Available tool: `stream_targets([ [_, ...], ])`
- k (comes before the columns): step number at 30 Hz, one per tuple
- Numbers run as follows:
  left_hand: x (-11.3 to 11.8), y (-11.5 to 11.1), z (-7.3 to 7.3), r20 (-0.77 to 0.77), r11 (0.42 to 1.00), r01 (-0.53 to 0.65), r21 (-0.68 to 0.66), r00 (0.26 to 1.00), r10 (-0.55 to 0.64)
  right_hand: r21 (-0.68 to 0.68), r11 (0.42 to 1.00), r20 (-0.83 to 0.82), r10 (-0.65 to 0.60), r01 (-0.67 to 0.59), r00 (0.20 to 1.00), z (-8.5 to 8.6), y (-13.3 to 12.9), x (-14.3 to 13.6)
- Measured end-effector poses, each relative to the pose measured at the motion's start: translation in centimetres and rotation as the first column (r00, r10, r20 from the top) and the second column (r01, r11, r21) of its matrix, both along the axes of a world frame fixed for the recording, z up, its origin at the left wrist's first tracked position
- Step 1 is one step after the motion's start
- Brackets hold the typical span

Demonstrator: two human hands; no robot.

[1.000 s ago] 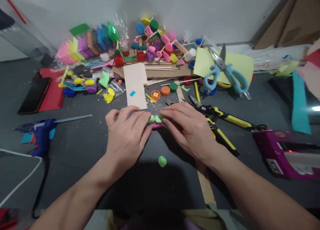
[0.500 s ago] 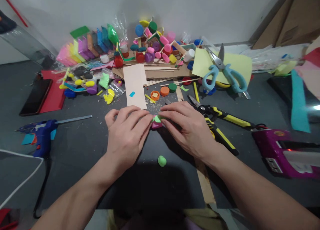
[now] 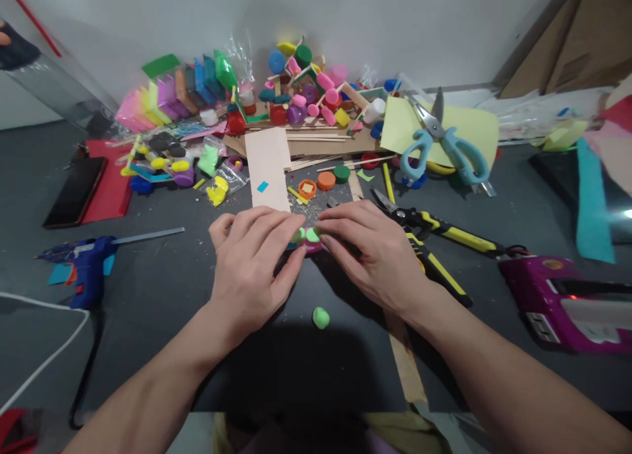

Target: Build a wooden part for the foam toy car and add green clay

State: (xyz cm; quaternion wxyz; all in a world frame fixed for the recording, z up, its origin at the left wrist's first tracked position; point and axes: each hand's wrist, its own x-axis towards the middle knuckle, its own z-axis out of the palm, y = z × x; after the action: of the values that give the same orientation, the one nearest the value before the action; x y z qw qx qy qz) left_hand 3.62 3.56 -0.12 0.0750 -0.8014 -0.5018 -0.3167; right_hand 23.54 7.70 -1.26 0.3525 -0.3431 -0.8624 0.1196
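A small craft piece with a magenta part [image 3: 313, 247] and light green clay dabs [image 3: 311, 234] lies on the dark table between both hands. My right hand [image 3: 378, 247] pinches its right end, fingertips and thumb at the green clay. Over the left end arches my left hand [image 3: 254, 270], its thumb spread away from the fingers. A bit of teal shows in that gap; much of the piece is hidden behind the fingers. Nearer to me rests a loose light green clay ball [image 3: 320, 318], touched by neither hand.
Pliers [image 3: 434, 233] with yellow-black handles lie right of my right hand, near a magenta device [image 3: 538, 302]. Light blue scissors [image 3: 437, 138] lie behind. A blue glue gun [image 3: 89, 270] is at left. Several colourful wheeled models [image 3: 306, 95] and clay packs [image 3: 170, 99] line the wall.
My left thumb has parted from its fingers and moved toward me, uncovering a second green dab and a teal bit. The right hand has barely moved.
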Motion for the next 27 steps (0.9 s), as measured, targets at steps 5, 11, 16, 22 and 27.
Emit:
stream_targets([
  [5,0.0,0.2,-0.2,0.017,0.994,-0.025,-0.104,0.999,0.027,-0.009,1.0,-0.002,-0.001,0.001,1.0,0.0,0.0,0.0],
  [11,0.0,0.5,-0.6,-0.007,0.996,0.0,-0.085,1.0,0.0,-0.014,1.0,0.01,-0.004,0.004,1.0,0.0,0.0,-0.1],
  [16,0.0,0.5,-0.5,-0.018,0.996,0.002,-0.085,1.0,-0.003,-0.011,1.0,0.022,-0.001,0.001,1.0,0.0,-0.1,-0.1],
  [22,-0.1,0.5,-0.3,-0.012,0.998,-0.003,-0.07,1.0,0.003,-0.051,0.999,0.0,-0.016,0.016,1.0,-0.1,-0.1,0.0],
  [27,-0.2,0.2,0.5,0.071,1.0,-0.023,-0.002,0.997,0.023,-0.23,0.973,0.025,0.017,-0.01,1.0,-0.5,0.2,0.0],
])
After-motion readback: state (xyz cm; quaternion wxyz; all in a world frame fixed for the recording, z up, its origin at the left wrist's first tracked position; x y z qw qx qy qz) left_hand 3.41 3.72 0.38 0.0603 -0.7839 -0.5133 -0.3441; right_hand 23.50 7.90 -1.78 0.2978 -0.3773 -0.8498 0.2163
